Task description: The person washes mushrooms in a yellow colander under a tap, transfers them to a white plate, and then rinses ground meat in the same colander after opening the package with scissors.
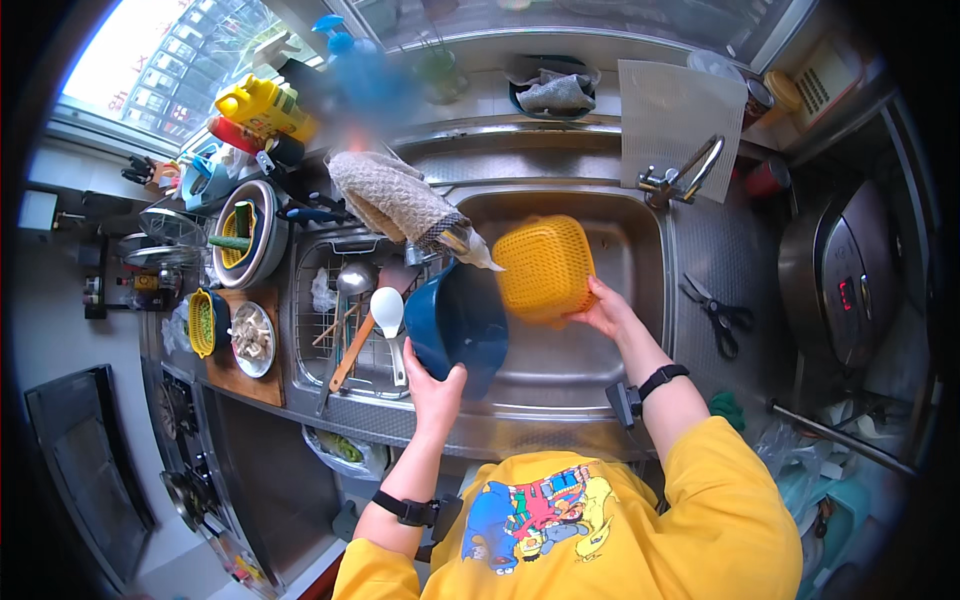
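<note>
My left hand (435, 386) grips the near rim of a dark blue plastic basin (427, 315), tilted with its hollow facing right. In my right hand (607, 309) is a yellow plastic colander basket (544, 266), its perforated underside turned up towards me. Both vessels are apart, held above the stainless steel sink (570, 382). A beige towel (390, 195) hangs just beyond the blue basin, with a white tip close to the basket. The chrome faucet (667, 187) stands at the sink's back right corner.
Left of the sink, a wire rack (307, 337) holds a ladle (356, 279), a wooden spatula (352, 352) and a white rice paddle (387, 315). A plate of mushrooms (253, 339) rests on a cutting board (217, 375). Scissors (718, 313) and a rice cooker (840, 277) are on the right.
</note>
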A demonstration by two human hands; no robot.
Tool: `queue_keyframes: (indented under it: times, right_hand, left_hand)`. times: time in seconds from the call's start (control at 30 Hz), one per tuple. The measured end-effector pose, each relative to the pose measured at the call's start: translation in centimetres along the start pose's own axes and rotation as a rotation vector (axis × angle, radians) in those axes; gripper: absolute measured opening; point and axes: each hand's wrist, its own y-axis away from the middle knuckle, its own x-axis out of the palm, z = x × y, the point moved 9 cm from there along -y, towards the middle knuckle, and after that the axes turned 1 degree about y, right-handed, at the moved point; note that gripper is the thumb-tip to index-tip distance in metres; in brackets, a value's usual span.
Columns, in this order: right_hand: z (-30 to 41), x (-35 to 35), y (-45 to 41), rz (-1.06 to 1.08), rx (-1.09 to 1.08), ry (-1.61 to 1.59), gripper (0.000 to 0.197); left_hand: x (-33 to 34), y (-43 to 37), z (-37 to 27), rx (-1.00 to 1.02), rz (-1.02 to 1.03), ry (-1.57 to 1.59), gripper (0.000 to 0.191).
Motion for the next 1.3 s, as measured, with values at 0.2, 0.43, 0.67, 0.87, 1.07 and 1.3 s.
queue_keyframes:
  times: [0.2, 0.43, 0.67, 0.87, 1.07, 1.3]
  right_hand:
    - [1.3, 0.5, 1.0, -0.069, -0.092, 0.095, 0.037]
    - [5.2, 0.2, 7.8, -0.196, -0.232, 0.337, 0.031]
    - [6.0, -2.6, 12.0, -0.275, -0.324, 0.244, 0.031]
    - [5.5, -2.1, 14.1, -0.297, -0.368, 0.206, 0.03]
    - [5.2, 4.2, 14.9, -0.338, -0.685, 1.06, 0.022]
    - [-4.5, 9.3, 9.5, -0.134, -0.501, 1.698, 0.027]
  left_hand:
    - [1.4, -1.4, 0.4, -0.015, 0.047, 0.032, 0.09]
    - [5.5, -2.5, -1.2, 0.152, 0.128, -0.049, 0.096]
    - [9.9, 0.7, -6.8, 1.017, 0.224, -0.566, 0.074]
    - [10.1, -0.9, -5.3, 0.864, 0.244, -0.358, 0.08]
    - [14.3, -4.3, 7.9, -0.494, 0.559, 0.304, 0.079]
    - [15.8, -2.7, 11.4, -0.818, 0.731, 0.4, 0.075]
